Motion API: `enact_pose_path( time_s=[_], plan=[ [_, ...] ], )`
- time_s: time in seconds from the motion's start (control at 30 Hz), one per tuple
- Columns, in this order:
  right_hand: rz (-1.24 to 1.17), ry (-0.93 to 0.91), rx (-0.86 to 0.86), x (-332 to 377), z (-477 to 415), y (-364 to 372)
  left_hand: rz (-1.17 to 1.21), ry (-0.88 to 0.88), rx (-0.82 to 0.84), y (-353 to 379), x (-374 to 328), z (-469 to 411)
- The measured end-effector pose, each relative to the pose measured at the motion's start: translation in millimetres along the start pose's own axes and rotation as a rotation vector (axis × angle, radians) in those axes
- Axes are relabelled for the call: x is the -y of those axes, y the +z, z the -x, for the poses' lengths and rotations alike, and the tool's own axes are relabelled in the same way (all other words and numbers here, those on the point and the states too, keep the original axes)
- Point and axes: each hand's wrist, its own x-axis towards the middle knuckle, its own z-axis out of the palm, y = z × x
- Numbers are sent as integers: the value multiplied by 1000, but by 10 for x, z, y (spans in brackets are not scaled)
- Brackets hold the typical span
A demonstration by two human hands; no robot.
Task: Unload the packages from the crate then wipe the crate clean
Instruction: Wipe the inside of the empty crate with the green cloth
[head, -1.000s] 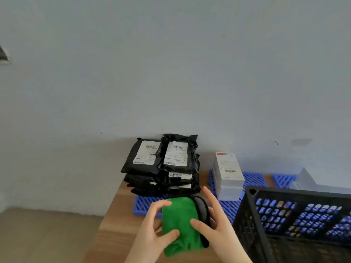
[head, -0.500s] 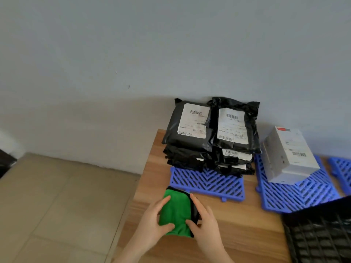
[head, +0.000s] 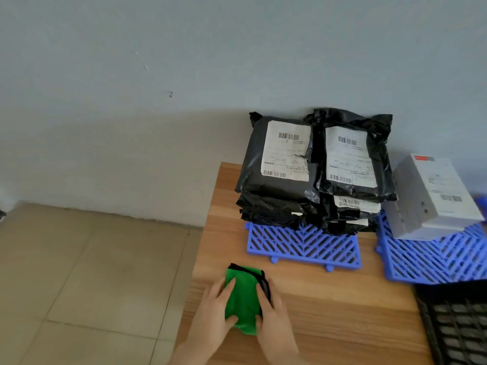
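1. both hands hold the green cloth. the left hand pinches its left side and the right hand pinches its right side, with fingers on top and thumbs low.
2. the cloth lies folded on the bench, near the front left corner. i think two hands are used to keep it small and neat.
3. the black packages sit in a stack at the back, close to the wall. they rest on a blue mat, which likely keeps them off the wood.
4. a white box sits on a second blue mat, just beside the stack.
5. the crate is at the bottom right, well apart from the hands. only a corner shows, and that part has nothing in it.
6. the unloading looks done. i cannot tell if the cloth is being made ready to wipe or being put down.
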Motion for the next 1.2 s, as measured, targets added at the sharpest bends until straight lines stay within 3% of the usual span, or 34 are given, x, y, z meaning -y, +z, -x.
enact_pose_path(
  time_s=[0.17,0.4,0.6,0.8,1.2],
  plan=[
    [50,29,67,-2,-37,-19,-111,-22,28,-28,22,23],
    [-59,29,125,-61,-28,-263,-129,-54,-6,-162,-123,19],
    [-105,70,16,-242,228,-668,-80,-32,-169,-286,-425,114],
    [-180,20,-71,-481,806,-933,-2,28,-230,-108,-916,351],
    [-298,-283,-456,-1284,2736,-2162,305,313,-445,419,-2873,1236]
  ],
)
